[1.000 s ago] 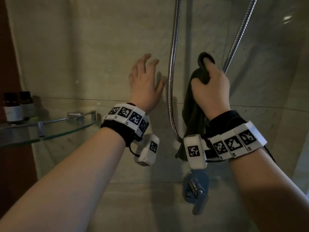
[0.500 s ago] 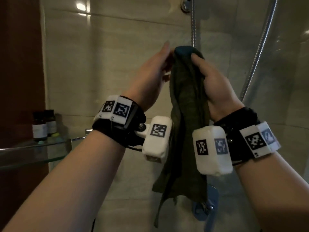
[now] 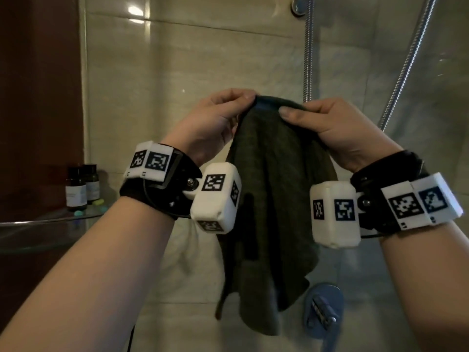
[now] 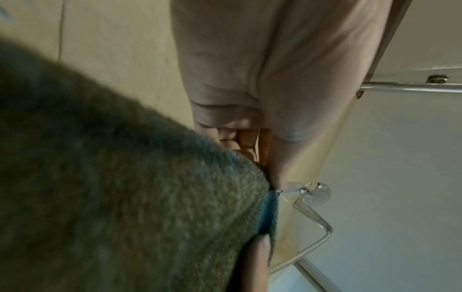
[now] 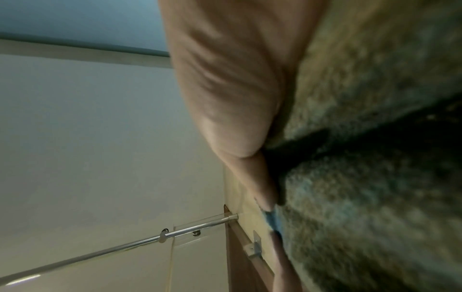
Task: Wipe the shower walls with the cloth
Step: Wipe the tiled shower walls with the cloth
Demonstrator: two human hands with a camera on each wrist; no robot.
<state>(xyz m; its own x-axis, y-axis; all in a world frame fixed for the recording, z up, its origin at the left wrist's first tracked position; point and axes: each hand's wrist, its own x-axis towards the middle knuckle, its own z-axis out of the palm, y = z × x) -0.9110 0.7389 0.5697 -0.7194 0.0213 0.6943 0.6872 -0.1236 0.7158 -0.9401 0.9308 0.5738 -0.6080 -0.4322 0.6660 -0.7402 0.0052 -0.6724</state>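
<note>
The left hand (image 3: 213, 125) and the right hand (image 3: 337, 130) each pinch the top edge of the dark green cloth (image 3: 274, 199), which hangs down between the wrists, in front of the tiled shower wall (image 3: 203, 59) and the metal hose (image 3: 308, 47).

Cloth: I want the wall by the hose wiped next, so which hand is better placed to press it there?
Probably right. Both hands pinch the cloth at its top edge, but the right hand is nearer the hose; the left hand sits toward the shelf side.
</note>
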